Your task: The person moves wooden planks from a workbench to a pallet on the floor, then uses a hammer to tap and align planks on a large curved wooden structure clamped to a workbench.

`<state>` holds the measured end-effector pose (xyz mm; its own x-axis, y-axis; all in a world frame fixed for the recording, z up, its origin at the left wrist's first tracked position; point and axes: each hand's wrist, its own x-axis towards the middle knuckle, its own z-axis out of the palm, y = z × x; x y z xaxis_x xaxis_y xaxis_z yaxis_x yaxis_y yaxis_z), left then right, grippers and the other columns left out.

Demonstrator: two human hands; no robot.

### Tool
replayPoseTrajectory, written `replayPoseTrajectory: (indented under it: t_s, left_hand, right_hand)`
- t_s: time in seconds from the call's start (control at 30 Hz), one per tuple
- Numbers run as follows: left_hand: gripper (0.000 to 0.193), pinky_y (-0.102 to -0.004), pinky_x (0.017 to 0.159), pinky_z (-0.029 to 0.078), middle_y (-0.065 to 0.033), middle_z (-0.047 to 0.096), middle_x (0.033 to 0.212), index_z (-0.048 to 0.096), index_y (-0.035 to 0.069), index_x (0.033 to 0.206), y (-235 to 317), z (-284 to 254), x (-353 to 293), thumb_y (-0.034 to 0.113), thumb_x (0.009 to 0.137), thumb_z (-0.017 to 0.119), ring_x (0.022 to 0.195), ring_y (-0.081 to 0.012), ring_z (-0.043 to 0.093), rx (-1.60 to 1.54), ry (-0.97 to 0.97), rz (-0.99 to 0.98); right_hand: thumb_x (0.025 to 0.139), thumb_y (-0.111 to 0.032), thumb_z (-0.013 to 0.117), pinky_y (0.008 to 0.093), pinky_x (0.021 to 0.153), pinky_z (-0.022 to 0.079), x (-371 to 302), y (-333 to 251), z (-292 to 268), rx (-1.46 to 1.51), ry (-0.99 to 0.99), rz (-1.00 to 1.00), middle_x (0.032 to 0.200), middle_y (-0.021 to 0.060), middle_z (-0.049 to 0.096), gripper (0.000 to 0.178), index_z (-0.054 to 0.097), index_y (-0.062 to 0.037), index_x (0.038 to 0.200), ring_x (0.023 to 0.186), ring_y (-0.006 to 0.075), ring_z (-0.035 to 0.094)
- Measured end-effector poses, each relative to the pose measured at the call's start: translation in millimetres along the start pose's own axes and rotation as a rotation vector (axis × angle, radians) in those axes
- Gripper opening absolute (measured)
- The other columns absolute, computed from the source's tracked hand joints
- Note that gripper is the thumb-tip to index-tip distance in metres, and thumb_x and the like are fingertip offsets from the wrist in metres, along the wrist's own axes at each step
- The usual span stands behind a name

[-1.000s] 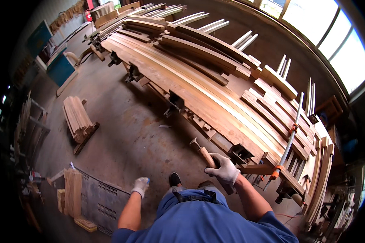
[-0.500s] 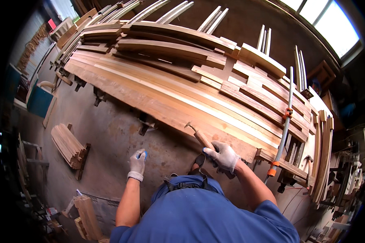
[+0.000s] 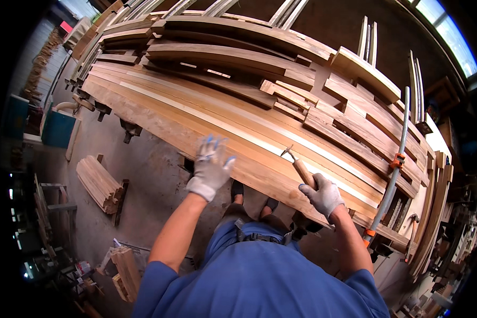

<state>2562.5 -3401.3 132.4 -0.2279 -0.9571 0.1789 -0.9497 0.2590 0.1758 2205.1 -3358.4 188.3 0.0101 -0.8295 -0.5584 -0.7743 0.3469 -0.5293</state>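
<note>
My right hand, in a grey work glove, grips the wooden handle of a hammer whose metal head rests over the long wooden planks in front of me. My left hand, also gloved with blue fingertips, is raised with fingers spread, reaching over the near edge of the plank stack and holding nothing. The planks lie side by side in a broad curved panel, running from far left to near right. A long bar clamp with orange fittings crosses the planks just right of my right hand.
More boards and curved timber pieces are piled behind the panel. On the concrete floor at left lie a bundle of short boards and wood offcuts. A blue bin stands at far left.
My view has moved closer over the planks. My left hand rose from beside my body up to the plank edge with fingers spread. The hammer stays in my right hand.
</note>
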Motion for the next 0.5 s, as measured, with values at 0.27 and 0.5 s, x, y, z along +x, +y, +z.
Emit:
replayPoseTrajectory:
  t_s: [0.27,0.5]
  left_hand:
    - [0.081,-0.0578,0.128,0.014,-0.0259,0.03,0.165,0.044,0.002,0.156,36.1,68.7,44.3,0.047,0.094,0.07,0.156,-0.0461,0.019,-0.154,-0.13,-0.019]
    - [0.08,-0.0593,0.127,0.017,-0.027,0.035,0.16,0.048,0.002,0.153,30.8,78.8,40.3,0.043,0.089,0.075,0.153,-0.0478,0.025,-0.248,-0.056,0.018]
  right_hand:
    - [0.096,-0.05,0.068,0.0517,0.079,0.054,55.4,-48.8,10.9,-0.126,0.119,-0.03,0.088,0.0258,0.072,0.049,0.065,-0.0018,0.104,0.088,0.0452,0.071]
    - [0.101,-0.053,0.06,0.0529,0.084,0.055,132.5,-108.1,23.5,-0.267,0.113,-0.154,0.098,0.0248,0.074,0.049,0.064,-0.0053,0.111,0.095,0.0446,0.071]
